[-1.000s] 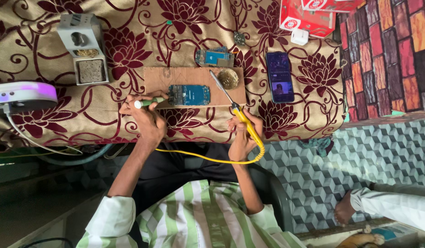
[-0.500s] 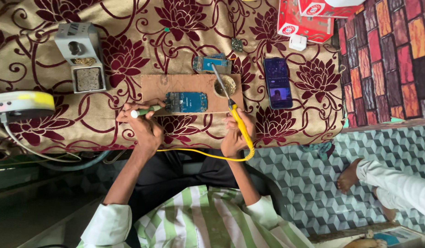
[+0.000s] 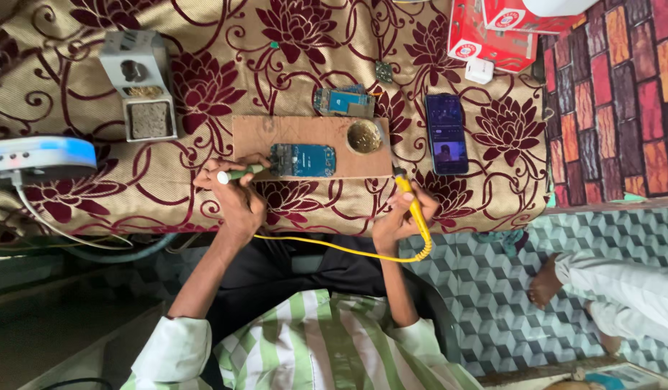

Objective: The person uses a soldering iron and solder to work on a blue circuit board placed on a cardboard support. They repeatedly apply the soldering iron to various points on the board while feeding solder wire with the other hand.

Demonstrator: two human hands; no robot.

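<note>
My left hand (image 3: 236,196) grips a slim green tool with a white end (image 3: 236,174), its tip touching a blue phone circuit board (image 3: 303,159). That circuit board lies on a small wooden board (image 3: 261,133) on the flower-patterned cloth. My right hand (image 3: 399,215) holds a yellow soldering iron (image 3: 413,206), its metal tip reaching up beside a round tin (image 3: 364,136) set in the wooden board. A yellow cable (image 3: 326,247) trails from the iron across my lap.
A second circuit board (image 3: 343,102) lies beyond the wooden board, a lit smartphone (image 3: 446,133) to its right. A grey soldering stand (image 3: 139,87), a white-blue device (image 3: 37,155), and red boxes (image 3: 493,36) surround them. Another person's foot (image 3: 547,282) rests on the tiled floor.
Both hands keep their tools by the wooden board. The iron's tip has shifted a little around the tin. The other person's foot has slid left.
</note>
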